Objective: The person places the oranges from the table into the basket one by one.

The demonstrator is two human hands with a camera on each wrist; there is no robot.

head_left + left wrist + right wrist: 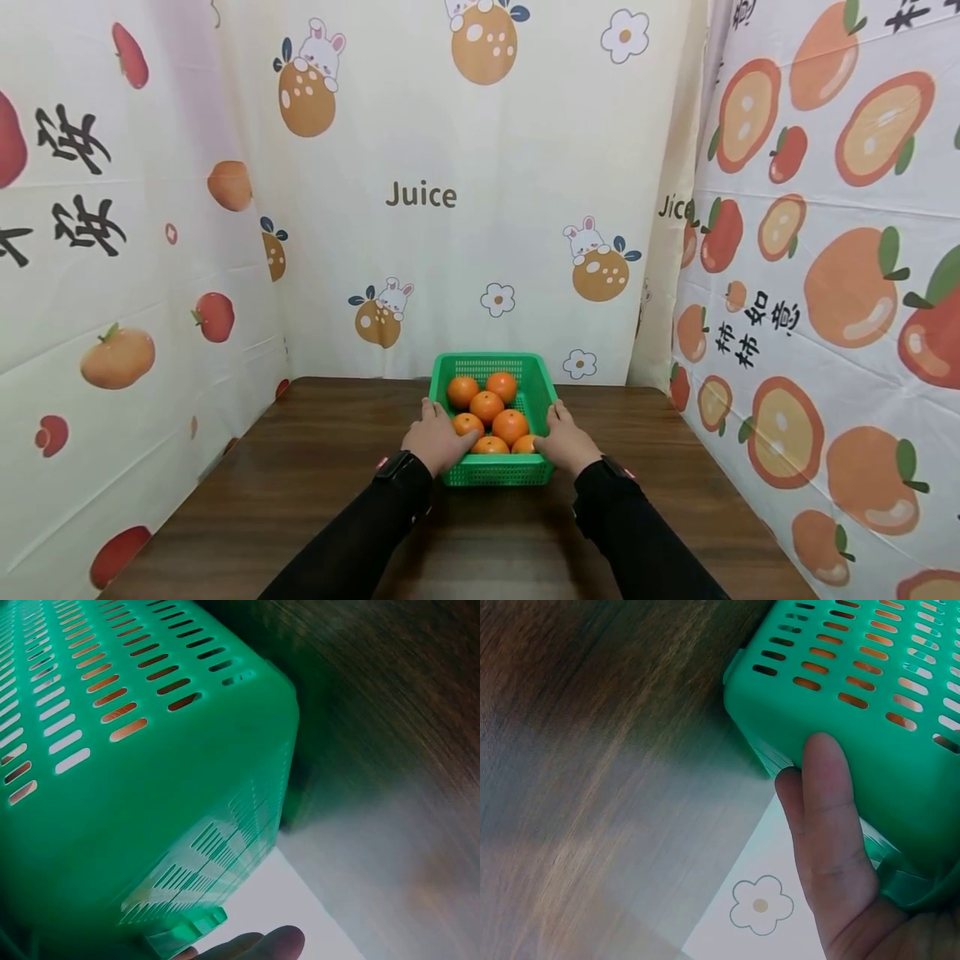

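Note:
A green plastic basket (497, 472) with slotted walls stands toward the far side of the table, and several oranges (487, 407) lie inside it. My left hand (437, 437) grips the basket's left side, its thumb over the rim. On the opposite side, my right hand (568, 440) holds the rim with the thumb inward. The right wrist view shows fingers (829, 787) against the basket's outer wall (780, 701). Only some fingertips (281, 943) show near the basket (202, 757) in the left wrist view. Whether the basket's base touches the table cannot be told.
The dark wooden table (337, 467) runs back to a cream cloth (495, 250) printed with rabbits and fruit. Fruit-patterned cloths hang along the left side (150, 275) and the right side (810, 375).

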